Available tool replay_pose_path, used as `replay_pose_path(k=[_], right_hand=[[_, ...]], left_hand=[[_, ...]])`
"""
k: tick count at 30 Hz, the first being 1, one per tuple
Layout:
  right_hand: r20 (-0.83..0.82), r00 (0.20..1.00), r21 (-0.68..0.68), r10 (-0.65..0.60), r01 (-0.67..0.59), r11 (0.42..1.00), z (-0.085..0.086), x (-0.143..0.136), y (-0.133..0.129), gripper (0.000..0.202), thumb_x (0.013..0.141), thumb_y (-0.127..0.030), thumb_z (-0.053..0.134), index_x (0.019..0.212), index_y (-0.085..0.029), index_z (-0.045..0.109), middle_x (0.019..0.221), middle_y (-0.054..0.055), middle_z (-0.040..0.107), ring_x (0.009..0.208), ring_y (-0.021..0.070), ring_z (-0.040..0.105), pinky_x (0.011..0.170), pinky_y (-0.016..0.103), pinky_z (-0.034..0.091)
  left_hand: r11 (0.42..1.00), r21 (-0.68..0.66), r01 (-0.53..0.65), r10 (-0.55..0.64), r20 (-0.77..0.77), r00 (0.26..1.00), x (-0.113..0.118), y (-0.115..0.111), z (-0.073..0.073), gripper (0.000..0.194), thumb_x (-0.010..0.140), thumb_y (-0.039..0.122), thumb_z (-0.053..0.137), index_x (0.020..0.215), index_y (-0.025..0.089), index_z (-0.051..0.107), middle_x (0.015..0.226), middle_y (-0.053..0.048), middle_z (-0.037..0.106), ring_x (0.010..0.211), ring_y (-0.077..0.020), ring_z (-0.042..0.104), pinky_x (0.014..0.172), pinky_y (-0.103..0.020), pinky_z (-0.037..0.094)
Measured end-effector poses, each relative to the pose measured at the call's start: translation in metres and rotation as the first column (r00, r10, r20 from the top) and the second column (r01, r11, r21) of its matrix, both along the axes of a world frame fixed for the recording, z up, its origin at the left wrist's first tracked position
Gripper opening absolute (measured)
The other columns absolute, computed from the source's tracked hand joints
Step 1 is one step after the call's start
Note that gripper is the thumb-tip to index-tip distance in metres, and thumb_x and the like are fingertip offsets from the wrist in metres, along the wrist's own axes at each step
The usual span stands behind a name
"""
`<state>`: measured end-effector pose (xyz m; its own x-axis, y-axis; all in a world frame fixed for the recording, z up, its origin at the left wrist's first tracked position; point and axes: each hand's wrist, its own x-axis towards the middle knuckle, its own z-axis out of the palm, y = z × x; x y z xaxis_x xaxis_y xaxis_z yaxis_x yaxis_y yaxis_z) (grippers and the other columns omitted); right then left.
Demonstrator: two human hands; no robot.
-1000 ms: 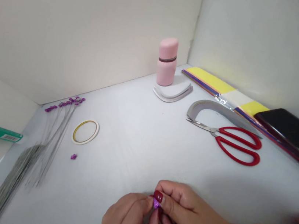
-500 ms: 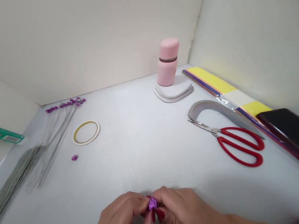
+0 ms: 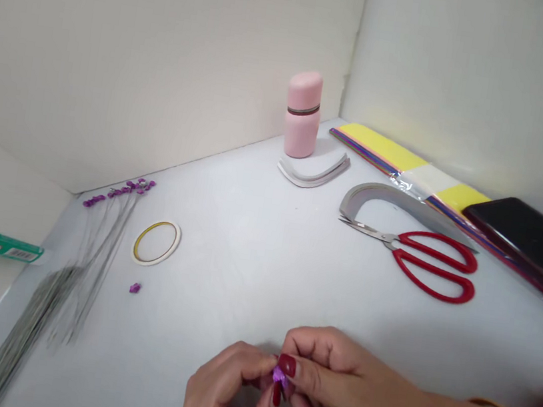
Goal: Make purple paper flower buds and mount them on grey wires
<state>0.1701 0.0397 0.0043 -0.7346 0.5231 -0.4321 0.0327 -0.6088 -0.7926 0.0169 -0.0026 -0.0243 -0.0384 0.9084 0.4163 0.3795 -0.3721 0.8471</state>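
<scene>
Close to the front of the white table, my left hand pinches a small shiny purple paper piece between thumb and fingertips. My right hand grips the same piece from the other side, its thumb pressed on top. The fingers cover much of the piece, so its full shape is hidden. A little purple star-like piece lies alone on the table to the left. Beyond it rests a narrow roll of white tape.
Purple-tipped wire stems and a bundle of bare wires lie left. Red-handled scissors and a grey curved strip lie right. Behind are a pink flask, white curved strips, packed coloured sheets and a black phone-like object.
My right thumb has moved up and over onto the purple piece, and the other right fingers have spread lower. Both hands still hold the piece at nearly the same place.
</scene>
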Motion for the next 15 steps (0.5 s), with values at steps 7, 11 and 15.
replay_pose_path(k=[7,11,15], right_hand=[[0.049,0.990,0.041,-0.131,0.129,0.991,-0.0045,-0.0032,0.0020,0.034,0.084,-0.046,0.048,0.069,-0.016,0.046,0.051,-0.006,0.049,0.037,0.0030,0.042,0.040,0.015,0.028],[0.035,0.995,0.108,-0.091,0.087,0.990,-0.0069,-0.0025,-0.0018,0.032,0.087,-0.045,0.042,0.073,-0.017,0.046,0.056,-0.005,0.050,0.041,0.0048,0.044,0.042,0.016,0.031],[0.093,0.993,0.337,-0.068,0.033,0.941,-0.0063,-0.0003,-0.0018,0.024,0.090,-0.036,0.038,0.079,-0.017,0.048,0.066,-0.002,0.051,0.054,0.0085,0.049,0.053,0.020,0.040]], left_hand=[[0.994,0.020,-0.107,0.108,-0.189,0.976,-0.0008,-0.0056,-0.0012,0.020,0.076,0.019,0.056,0.094,0.023,0.063,0.079,-0.003,0.068,0.067,-0.0149,0.065,0.060,-0.022,0.054],[0.996,0.017,-0.090,0.091,-0.194,0.977,-0.0045,-0.0062,0.0012,0.017,0.076,0.014,0.056,0.087,0.022,0.065,0.076,-0.003,0.069,0.067,-0.0137,0.064,0.058,-0.019,0.052],[0.998,-0.007,-0.059,0.057,-0.189,0.980,-0.0063,-0.0052,0.0031,0.016,0.079,0.016,0.054,0.088,0.023,0.065,0.078,-0.002,0.068,0.069,-0.0129,0.064,0.063,-0.019,0.052]])
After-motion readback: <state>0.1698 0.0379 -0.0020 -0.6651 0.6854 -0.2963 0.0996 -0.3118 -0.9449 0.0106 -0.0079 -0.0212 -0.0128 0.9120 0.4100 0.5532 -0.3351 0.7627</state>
